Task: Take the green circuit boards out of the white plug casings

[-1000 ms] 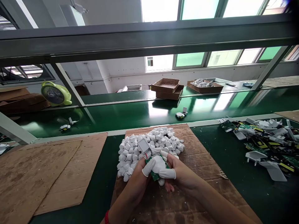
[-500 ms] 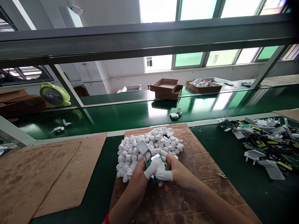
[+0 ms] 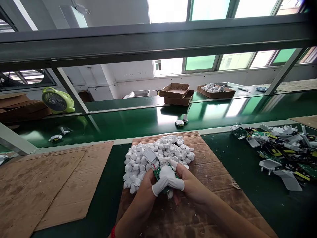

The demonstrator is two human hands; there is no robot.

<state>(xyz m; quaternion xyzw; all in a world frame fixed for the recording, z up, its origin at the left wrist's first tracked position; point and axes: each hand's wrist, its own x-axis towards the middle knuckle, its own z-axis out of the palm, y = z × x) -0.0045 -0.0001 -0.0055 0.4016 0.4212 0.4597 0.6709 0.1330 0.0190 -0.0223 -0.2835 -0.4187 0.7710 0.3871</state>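
Note:
Both my hands meet over a sheet of cardboard [image 3: 210, 172], closed together on a small green circuit board [image 3: 157, 173] joined by red wires to a white plastic cover [image 3: 150, 154]. My left hand [image 3: 148, 183] grips the board from the left. My right hand [image 3: 184, 180] presses on it from the right, with white finger cots on the fingertips. Just behind them lies a heap of small white plastic parts [image 3: 160, 150].
A green conveyor belt [image 3: 138, 124] runs across behind the cardboard, carrying two small assemblies [image 3: 180, 121] [image 3: 58, 135]. A pile of circuit boards and white housings [image 3: 279, 148] lies at the right. More cardboard [image 3: 44, 185] covers the left. Cardboard trays [image 3: 177, 93] and a green fan [image 3: 57, 100] stand beyond.
My hands stay on the board, shifting only slightly. Both small assemblies on the belt have travelled to the left.

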